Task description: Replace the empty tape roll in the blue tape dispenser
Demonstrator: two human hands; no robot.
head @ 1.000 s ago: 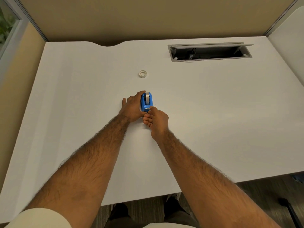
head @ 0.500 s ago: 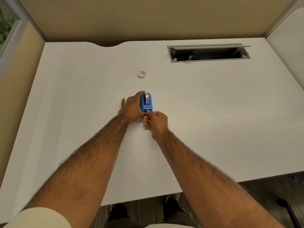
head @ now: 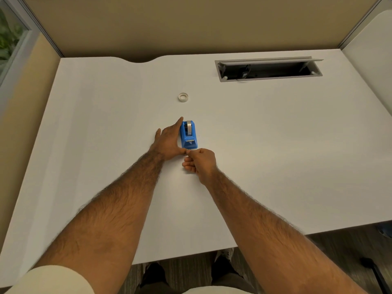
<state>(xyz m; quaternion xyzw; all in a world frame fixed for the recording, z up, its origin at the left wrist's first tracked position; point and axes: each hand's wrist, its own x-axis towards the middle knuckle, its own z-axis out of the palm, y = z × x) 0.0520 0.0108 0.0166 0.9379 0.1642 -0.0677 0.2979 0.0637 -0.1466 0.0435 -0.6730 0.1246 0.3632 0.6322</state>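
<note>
the blue tape dispenser (head: 188,135) stands on the white desk (head: 275,145) near its middle, with a roll of tape (head: 189,127) seated upright in its cradle; the left hand (head: 168,143) lies flat and open against the dispenser's left side, fingers stretched along it, bracing it rather than gripping; the right hand (head: 199,162) sits just in front of the dispenser's near end, curled, thumb and forefinger pinched together at the tip; whether a tape end lies between them is too small to tell; a small whitish ring, the empty tape roll (head: 183,97), lies flat on the desk well beyond the dispenser; a grey cable hatch (head: 268,68) stands open at the far right of the desk.
</note>
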